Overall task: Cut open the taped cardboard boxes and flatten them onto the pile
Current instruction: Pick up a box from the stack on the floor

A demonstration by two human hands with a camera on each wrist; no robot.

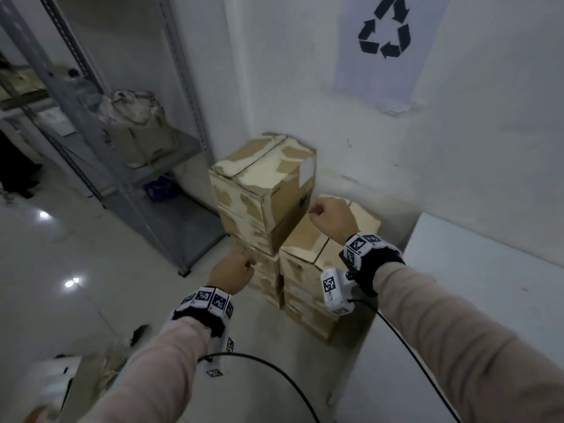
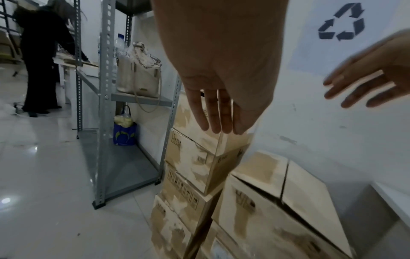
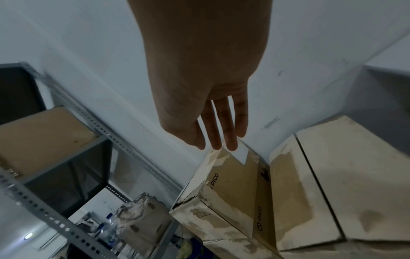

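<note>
Two stacks of worn brown cardboard boxes stand against the white wall. The taller left stack is topped by a closed box (image 1: 264,181), and the shorter right stack ends in a box (image 1: 317,242) with a seam down its top. My left hand (image 1: 236,270) reaches toward the front of the left stack, fingers (image 2: 218,113) straight and holding nothing. My right hand (image 1: 328,216) is raised above the right stack beside the top box's right side (image 3: 235,177); its fingers (image 3: 221,126) are straight and empty. The left wrist view also catches the right hand (image 2: 366,84), fingers spread.
A grey metal rack (image 1: 128,178) stands left of the boxes, with a pale bag (image 1: 134,126) on its shelf and a blue bag (image 2: 125,133) below. A white surface (image 1: 473,300) lies at the right. A recycling sign (image 1: 384,41) hangs on the wall. A person in black (image 2: 42,61) stands beyond the rack.
</note>
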